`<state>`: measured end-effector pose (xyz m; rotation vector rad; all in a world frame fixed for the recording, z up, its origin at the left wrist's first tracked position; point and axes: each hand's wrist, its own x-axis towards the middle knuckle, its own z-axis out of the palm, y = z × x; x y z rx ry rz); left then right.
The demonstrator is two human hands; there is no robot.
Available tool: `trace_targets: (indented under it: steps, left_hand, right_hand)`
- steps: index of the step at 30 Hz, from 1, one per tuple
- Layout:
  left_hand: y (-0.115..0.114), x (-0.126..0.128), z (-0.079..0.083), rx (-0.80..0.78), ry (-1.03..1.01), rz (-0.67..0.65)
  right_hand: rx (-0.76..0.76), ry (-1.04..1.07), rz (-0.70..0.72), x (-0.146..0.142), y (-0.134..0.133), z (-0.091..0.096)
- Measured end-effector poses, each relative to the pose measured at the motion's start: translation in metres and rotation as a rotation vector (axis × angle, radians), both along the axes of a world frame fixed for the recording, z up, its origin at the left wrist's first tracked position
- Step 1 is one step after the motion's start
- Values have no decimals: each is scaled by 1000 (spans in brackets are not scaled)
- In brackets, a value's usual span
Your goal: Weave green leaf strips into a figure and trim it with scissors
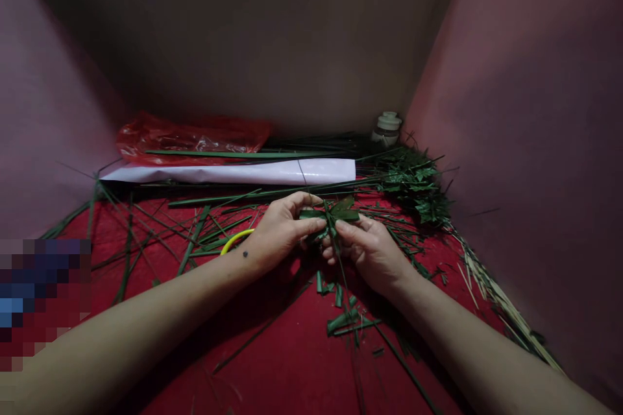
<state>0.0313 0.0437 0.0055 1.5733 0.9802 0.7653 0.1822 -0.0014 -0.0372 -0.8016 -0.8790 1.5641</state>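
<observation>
Thumb and fingers of the left hand point(285, 228) pinch one end of a folded leaf piece point(331, 213), and the right hand point(372, 246) pinches the other end, so the two hands sit close together with the green piece clamped between them. It is held up in front of the person, its broad flaps spread from side to side, the long way running from one hand to the other. Neither hand is clearly nearer; its crossing point lies about midway between the thumbs. A thin strand point(342, 272) hangs below the crossing, toward the person; whether any finger grips it too, I cannot tell.

Beneath the hands, short leaf scraps point(343, 323) lie on a red floor covering point(272, 350). Just beside the left wrist, a yellow ring point(237, 237) shows in part, the rest hidden behind the arm. Long green strips point(197, 237) lie scattered to the left. Beyond the hands, a white sheet point(233, 172) stretches crosswise, with a red plastic bag point(195, 141) behind it. On the far right, a leafy bunch point(413, 185) lies near a lidded jar point(388, 128), and pale stalks point(506, 305) run along the right wall point(535, 142).
</observation>
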Motion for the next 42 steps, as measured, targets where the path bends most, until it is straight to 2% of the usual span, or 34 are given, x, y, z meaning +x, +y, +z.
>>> trace_targets:
  steps: [5,12,18,23,32,42]
  left_hand:
    - [1,1,0,21,36,-7]
    - [-1,2,-1,66,38,-30]
    - [-4,2,2,-14,13,-41]
    - [-5,3,4,-24,70,-62]
    - [-2,2,2,-93,17,-103]
    - [-3,3,5,-111,-2,-68]
  right_hand:
    - [26,74,-62,2,3,2]
    - [7,52,-128,1,3,2]
    - [4,28,-56,0,1,1]
    - [-6,21,-77,-1,0,0]
    - [-23,38,-64,-3,0,0]
    - [8,-19,-52,0,-1,2]
